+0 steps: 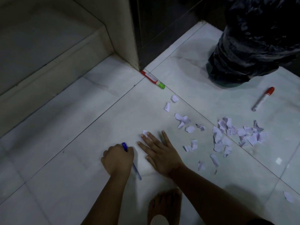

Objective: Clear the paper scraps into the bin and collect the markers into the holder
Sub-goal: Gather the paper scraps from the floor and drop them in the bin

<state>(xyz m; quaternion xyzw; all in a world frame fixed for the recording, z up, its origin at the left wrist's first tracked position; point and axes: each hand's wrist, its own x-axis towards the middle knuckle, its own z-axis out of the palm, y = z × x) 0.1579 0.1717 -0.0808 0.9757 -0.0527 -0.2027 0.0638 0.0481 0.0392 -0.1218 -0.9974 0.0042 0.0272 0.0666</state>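
On the pale tiled floor my left hand [117, 159] is closed around a blue-capped pen [124, 146], whose barrel sticks out below the fist. My right hand [159, 151] lies flat, fingers spread, fingertips touching a small paper scrap [144, 132]. Several torn white paper scraps [222, 137] are scattered to the right. A red marker with a green cap [152, 79] lies by the wall corner. A red-capped white marker [263, 99] lies at the far right. The bin with a black bag [253, 46] stands at the top right.
A raised stone step [48, 54] runs along the left. A dark door and wall corner [154, 38] sit behind the green-capped marker. My bare foot [164, 207] is at the bottom centre. One stray scrap [289, 196] lies at the lower right.
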